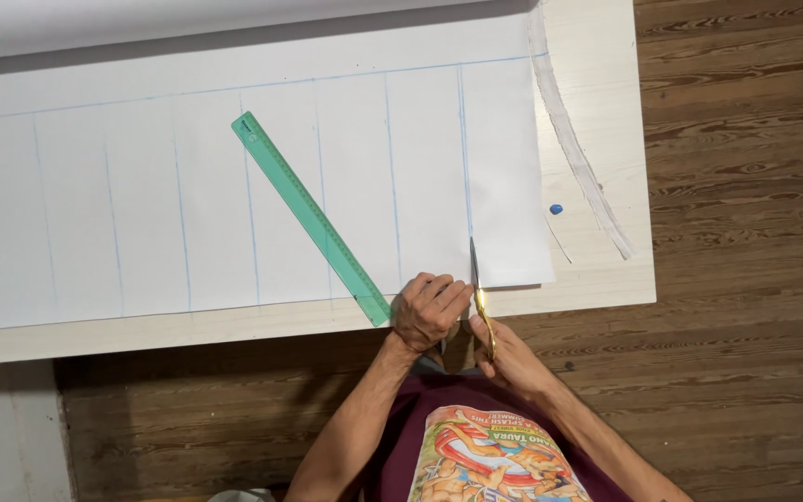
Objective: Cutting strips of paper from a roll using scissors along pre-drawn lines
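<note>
White paper (234,186), ruled with blue lines into upright strips, covers most of a pale table (606,279) set on a brown plank floor (745,186). At the near edge of the sheet the left hand (429,311) lies knuckles up, its fingers curled together and pressed down on the paper's margin just left of the second blue line from the right. The right hand (511,353) sits below the table edge, fingers closed around the yellow handles of scissors (479,293); the blades point away from the body and have entered the sheet along that blue line, so a short slit runs up from the near edge. How far apart the blades stand cannot be told. A green ruler (311,217) lies slantwise across the sheet, its lower end touching the left hand's wrist side. To the right of the paper, on bare tabletop, rests a small blue cap (556,209), and beyond it a long curved paper sliver (576,149) trails toward the table's right edge.
</note>
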